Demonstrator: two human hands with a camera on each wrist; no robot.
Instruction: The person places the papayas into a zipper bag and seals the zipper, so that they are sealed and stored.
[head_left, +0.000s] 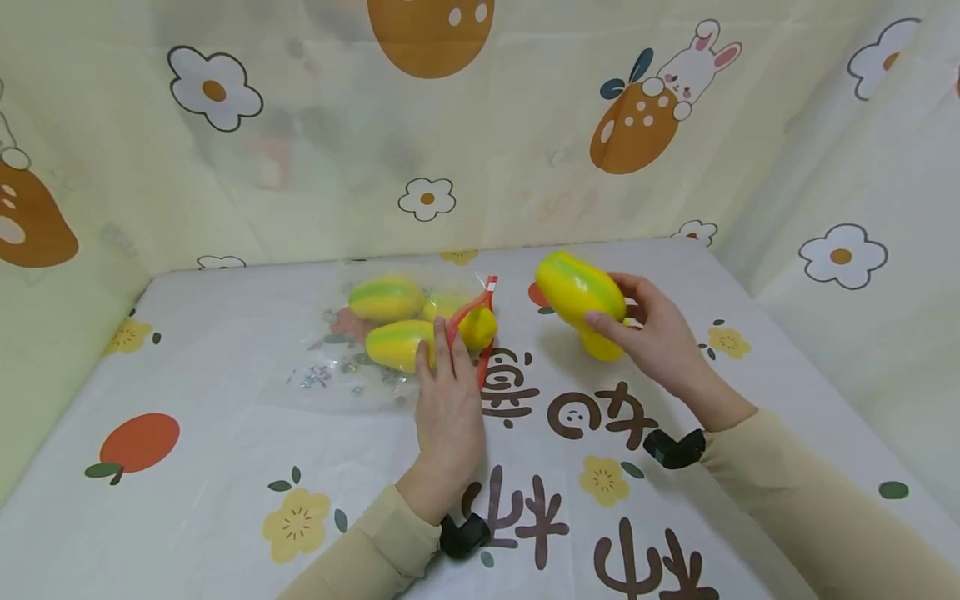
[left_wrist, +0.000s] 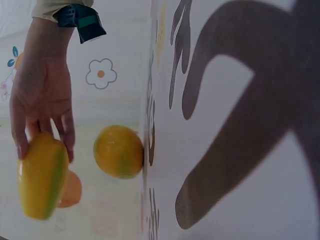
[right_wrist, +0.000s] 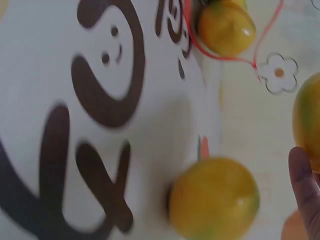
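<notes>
In the head view my right hand (head_left: 660, 333) holds a yellow-green papaya (head_left: 577, 287) between thumb and fingers, raised off the table. Below it another papaya (head_left: 602, 346) stands on the table, partly hidden by the held one. My left hand (head_left: 450, 417) lies with straight fingers over the mouth of a clear plastic bag (head_left: 315, 387). Inside the bag are several papayas (head_left: 386, 298), and one pokes out at the red-edged opening (head_left: 491, 292). The left wrist view shows the held papaya (left_wrist: 42, 177) beside the standing one (left_wrist: 119, 151).
A white cloth (head_left: 217, 500) printed with fruit, flowers and brown characters covers the table. Pale printed curtains (head_left: 315, 167) enclose the back and both sides. Each wrist wears a black device (head_left: 463, 536).
</notes>
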